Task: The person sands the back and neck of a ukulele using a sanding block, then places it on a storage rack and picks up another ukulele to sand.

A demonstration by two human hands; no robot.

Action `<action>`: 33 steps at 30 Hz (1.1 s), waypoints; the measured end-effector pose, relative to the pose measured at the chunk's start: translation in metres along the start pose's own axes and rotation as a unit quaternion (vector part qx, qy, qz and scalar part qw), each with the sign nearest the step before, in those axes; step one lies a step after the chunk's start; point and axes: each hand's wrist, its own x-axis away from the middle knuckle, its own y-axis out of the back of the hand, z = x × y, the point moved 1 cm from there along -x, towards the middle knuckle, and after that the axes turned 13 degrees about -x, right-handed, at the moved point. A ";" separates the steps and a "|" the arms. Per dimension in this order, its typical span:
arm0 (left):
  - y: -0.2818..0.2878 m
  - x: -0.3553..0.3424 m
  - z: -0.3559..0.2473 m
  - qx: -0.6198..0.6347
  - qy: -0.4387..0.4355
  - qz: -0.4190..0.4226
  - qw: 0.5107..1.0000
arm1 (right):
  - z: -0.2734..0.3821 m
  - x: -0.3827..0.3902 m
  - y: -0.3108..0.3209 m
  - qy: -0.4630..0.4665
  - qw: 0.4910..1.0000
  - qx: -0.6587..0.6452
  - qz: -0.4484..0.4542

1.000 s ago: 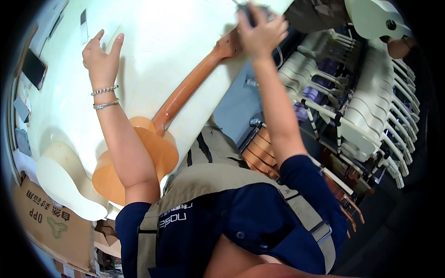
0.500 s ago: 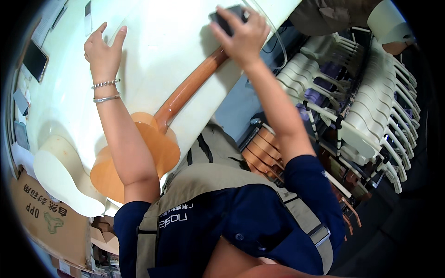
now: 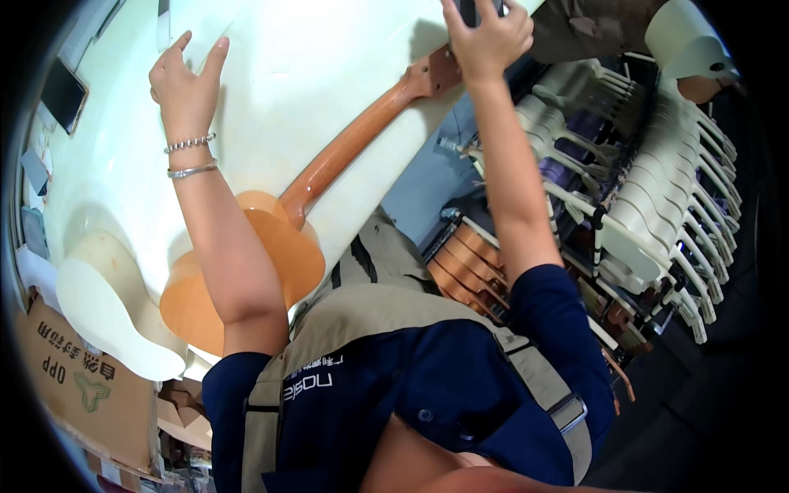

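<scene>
A small wooden guitar lies back up across the white worktable (image 3: 279,74), its glossy brown neck (image 3: 353,152) slanting away to the far right and its orange-brown body (image 3: 288,246) close to me, partly behind my left forearm. My right hand (image 3: 486,48) is closed on a small dark block (image 3: 470,11) at the far edge, just beyond the headstock (image 3: 436,72). The block is partly cut off by the frame. Held above the table, my left hand (image 3: 187,78) is open, thumb and fingers apart, with nothing in it.
A cream guitar-shaped body (image 3: 115,304) lies at the table's left, above a cardboard box (image 3: 90,386). A phone (image 3: 64,94) is at the far left. Racks of white guitars (image 3: 657,189) and brown instruments (image 3: 468,267) stand at my right, near a white cylindrical thing (image 3: 686,41).
My right hand has moved farther right and away with the dark block, uncovering the headstock. The guitar appears slightly shifted to the right. My left hand has stayed almost still.
</scene>
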 end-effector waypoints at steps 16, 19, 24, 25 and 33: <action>-0.005 0.003 0.002 -0.013 -0.005 0.003 1.000 | 0.050 0.047 0.015 0.042 0.985 -0.087 0.145; 0.000 0.003 0.000 0.002 0.000 0.016 1.000 | 0.001 0.012 -0.002 0.001 0.999 -0.010 0.048; -0.001 0.006 0.002 -0.014 0.004 -0.001 1.000 | 0.037 0.057 0.023 -0.014 0.987 -0.063 0.148; -0.002 0.008 0.001 -0.021 0.013 0.000 1.000 | 0.048 0.061 0.038 0.014 0.985 -0.066 0.158; -0.001 0.001 0.007 -0.021 -0.008 0.017 1.000 | 0.010 0.046 0.034 -0.042 0.996 0.004 0.072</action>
